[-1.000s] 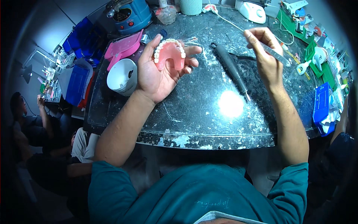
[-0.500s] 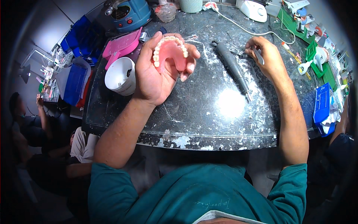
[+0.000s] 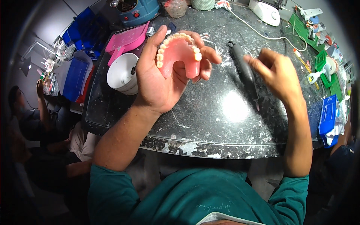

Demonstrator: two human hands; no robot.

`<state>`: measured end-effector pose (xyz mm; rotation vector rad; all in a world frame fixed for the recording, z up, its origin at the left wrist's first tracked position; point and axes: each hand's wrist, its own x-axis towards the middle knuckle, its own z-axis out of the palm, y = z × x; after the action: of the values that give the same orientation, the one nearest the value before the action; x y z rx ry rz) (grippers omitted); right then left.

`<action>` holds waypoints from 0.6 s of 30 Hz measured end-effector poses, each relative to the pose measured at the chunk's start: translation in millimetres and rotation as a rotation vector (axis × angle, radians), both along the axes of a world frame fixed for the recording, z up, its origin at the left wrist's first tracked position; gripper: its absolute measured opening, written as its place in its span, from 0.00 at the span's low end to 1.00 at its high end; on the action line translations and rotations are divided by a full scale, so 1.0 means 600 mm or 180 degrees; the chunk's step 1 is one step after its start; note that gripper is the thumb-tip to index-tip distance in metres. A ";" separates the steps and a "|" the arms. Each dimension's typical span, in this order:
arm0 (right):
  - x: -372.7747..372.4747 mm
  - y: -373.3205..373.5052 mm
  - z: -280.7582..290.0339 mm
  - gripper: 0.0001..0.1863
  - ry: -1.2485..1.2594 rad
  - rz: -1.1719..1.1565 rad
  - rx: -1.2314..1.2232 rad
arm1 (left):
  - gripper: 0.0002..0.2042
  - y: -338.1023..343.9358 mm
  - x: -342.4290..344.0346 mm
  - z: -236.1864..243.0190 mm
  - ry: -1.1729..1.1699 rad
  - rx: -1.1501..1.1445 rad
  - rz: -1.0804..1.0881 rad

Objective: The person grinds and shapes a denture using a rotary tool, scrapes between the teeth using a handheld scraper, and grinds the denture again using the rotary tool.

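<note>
My left hand [image 3: 159, 82] is closed round a pink denture [image 3: 174, 50] with a horseshoe shape and cream teeth along its outer edge. The denture is tilted so its pink inner side faces up. Its upper edge rests against my fingers. To the right, my right hand [image 3: 279, 73] hovers over the table with the thumb stretched left and the other fingers curled under. Whatever those fingers hold, if anything, is hidden. Just left of it a dark grey rotary handpiece [image 3: 245, 69] lies on the table, its thin tip pointing toward me.
The dark, paint-chipped table [image 3: 195, 123] carries a white cup [image 3: 122, 75], a pink dustpan [image 3: 129, 39] and a blue machine [image 3: 138, 13]. A white device [image 3: 264, 13] with a cable [image 3: 258, 35] stands behind. Green trays [image 3: 332, 80] and a blue bin [image 3: 328, 116] line the right. Another person sits at left.
My left hand has brought the denture slightly nearer and to the right. My right hand has moved right and nearer; the metal blade seen in it before no longer shows. The view has shifted a little.
</note>
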<state>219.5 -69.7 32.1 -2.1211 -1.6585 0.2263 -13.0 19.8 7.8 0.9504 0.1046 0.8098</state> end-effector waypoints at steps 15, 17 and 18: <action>-0.019 0.002 -0.033 0.23 0.5180 0.0324 0.0112 | 0.28 -0.004 0.005 -0.003 -0.0002 0.0107 -0.0016; -0.009 -0.001 -0.045 0.22 0.5156 0.0681 0.0328 | 0.30 -0.007 0.007 -0.004 -0.0028 0.0026 0.0067; -0.006 -0.004 -0.047 0.20 0.5122 0.1049 0.0335 | 0.30 -0.010 0.006 -0.004 -0.0029 0.0027 0.0067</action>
<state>216.2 -72.0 3.6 -0.8437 -0.8512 1.4100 -9.2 13.8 5.4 0.9549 0.1034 0.8345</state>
